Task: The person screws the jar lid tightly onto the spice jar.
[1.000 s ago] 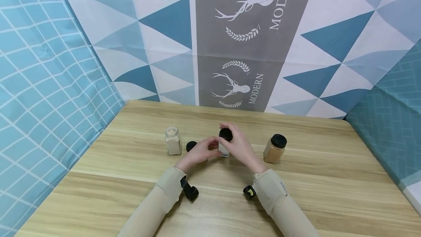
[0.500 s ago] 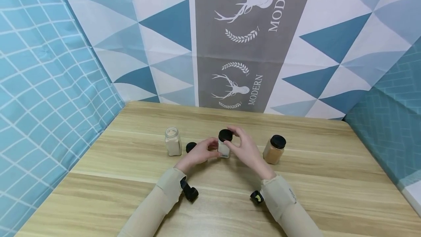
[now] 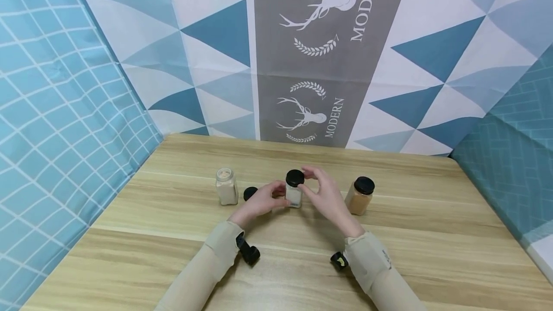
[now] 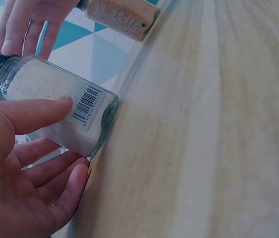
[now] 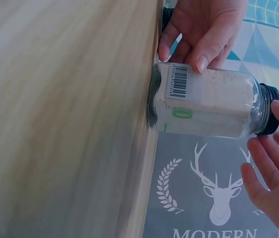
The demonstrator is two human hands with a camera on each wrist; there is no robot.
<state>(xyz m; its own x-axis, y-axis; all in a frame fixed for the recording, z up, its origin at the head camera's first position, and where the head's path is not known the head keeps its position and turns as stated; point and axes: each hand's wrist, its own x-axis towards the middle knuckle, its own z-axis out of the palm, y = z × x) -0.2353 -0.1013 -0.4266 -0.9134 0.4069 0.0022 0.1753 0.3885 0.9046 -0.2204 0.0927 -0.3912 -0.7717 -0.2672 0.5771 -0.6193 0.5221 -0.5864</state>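
Note:
A clear glass jar [image 3: 294, 198] of pale powder stands upright near the middle of the table, topped by a black lid [image 3: 295, 178]. My left hand [image 3: 265, 199] holds its body from the left. In the left wrist view the thumb lies across the jar's label, with the fingers on the far side. At the right edge of the lid is my right hand [image 3: 325, 200], thumb and forefinger spread apart. The right wrist view has that thumb's tip overlapping the black lid [image 5: 269, 110] and the other fingers loosely extended just below it.
Left of my left hand, a lidless jar [image 3: 227, 192] of pale powder stands beside a loose black lid [image 3: 249, 193]. Another black-lidded jar [image 3: 358, 201], holding orange-brown powder, stands to the right of my right hand. Patterned cloth [image 3: 216, 37] hangs behind the wooden table [image 3: 285, 277].
My right hand has drawn back to the right, from around the lid to its right edge, exposing the lid. My left hand keeps holding the jar in place.

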